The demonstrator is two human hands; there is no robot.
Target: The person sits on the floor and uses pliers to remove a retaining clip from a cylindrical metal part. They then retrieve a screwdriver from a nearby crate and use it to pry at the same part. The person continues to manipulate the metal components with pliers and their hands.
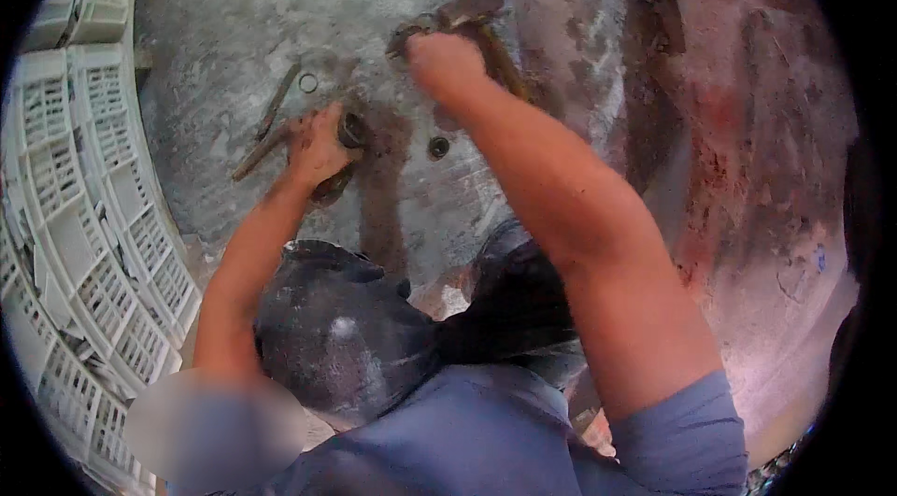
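Observation:
My left hand [316, 148] is closed around a dark, greasy metal cylinder [351, 130] with a round open end, which stands on the grey floor in front of my knees. Farther forward and to the right, my right hand [446, 64] has its fingers curled at a small dark metal part [404, 38]; its exact kind is too blurred to tell. A hammer [471, 7] lies right beside that hand, its handle running back past the knuckles and partly hidden by the wrist. Between the hands, a small dark ring [438, 148] rests on the floor.
A thin pale ring [308, 82] and a slim metal bar [277, 104] lie beyond my left hand, with another bar [257, 154] beside it. White slatted plastic crates [117, 141] line the left side. A reddish, stained surface [747, 122] spreads at the right.

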